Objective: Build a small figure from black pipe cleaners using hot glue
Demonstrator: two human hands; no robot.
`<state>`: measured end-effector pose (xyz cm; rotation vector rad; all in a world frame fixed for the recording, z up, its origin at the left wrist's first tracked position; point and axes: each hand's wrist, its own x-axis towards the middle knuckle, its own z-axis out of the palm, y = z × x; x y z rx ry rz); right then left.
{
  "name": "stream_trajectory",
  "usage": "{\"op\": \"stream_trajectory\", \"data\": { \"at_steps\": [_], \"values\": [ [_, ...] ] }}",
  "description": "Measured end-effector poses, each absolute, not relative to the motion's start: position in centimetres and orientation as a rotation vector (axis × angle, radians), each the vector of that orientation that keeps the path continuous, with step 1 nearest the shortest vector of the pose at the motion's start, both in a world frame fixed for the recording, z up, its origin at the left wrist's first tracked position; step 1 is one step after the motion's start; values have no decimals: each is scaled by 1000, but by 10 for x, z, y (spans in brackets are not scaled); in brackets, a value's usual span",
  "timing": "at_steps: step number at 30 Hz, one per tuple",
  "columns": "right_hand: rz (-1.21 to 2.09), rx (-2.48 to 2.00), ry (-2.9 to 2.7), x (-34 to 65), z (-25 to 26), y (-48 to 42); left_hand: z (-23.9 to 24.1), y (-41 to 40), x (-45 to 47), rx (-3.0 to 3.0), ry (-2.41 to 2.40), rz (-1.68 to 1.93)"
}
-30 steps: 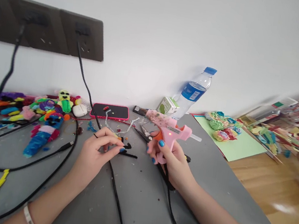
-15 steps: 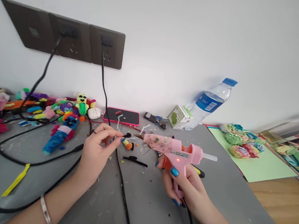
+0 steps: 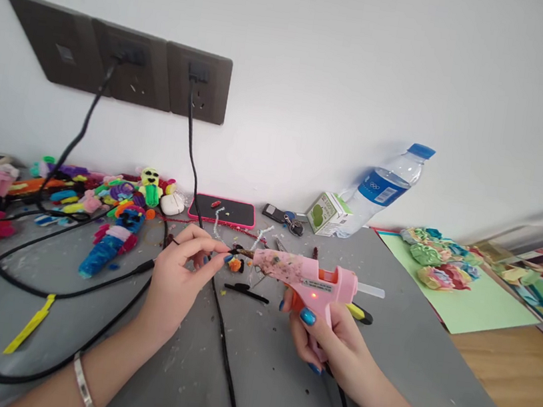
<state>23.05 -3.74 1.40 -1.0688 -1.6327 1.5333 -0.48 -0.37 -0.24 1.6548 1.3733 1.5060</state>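
Observation:
My right hand [image 3: 328,336] is wrapped round the handle of a pink hot glue gun [image 3: 287,268], whose small light glows orange. A clear glue stick [image 3: 370,290] juts from its back end. Its nozzle [image 3: 246,252] points left and meets a small black piece [image 3: 234,251] pinched between the thumb and forefinger of my left hand [image 3: 186,266]. That piece is too small to name. Just under the nozzle lies a little orange and black fuzzy piece [image 3: 234,264]. A black pipe cleaner strip [image 3: 246,291] rests on the grey table below it.
Black cables [image 3: 225,352] run across the table from the wall sockets [image 3: 195,81]. Colourful pipe cleaner figures [image 3: 109,241] crowd the left. A phone [image 3: 222,211], keys [image 3: 293,223], a juice carton [image 3: 328,214] and a water bottle [image 3: 379,188] line the wall. Green paper [image 3: 484,307] lies right.
The glue gun has moved left, and its nozzle now reaches the black piece in my left hand. My left hand has stayed nearly in place.

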Motion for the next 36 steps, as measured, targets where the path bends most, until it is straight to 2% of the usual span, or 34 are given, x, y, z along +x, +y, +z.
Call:
{"op": "stream_trajectory", "data": {
  "at_steps": [36],
  "values": [
    [1525,-1102,-1650,229,17,-36,-1,-4,-4,1684,1342,1530]
  ]
}}
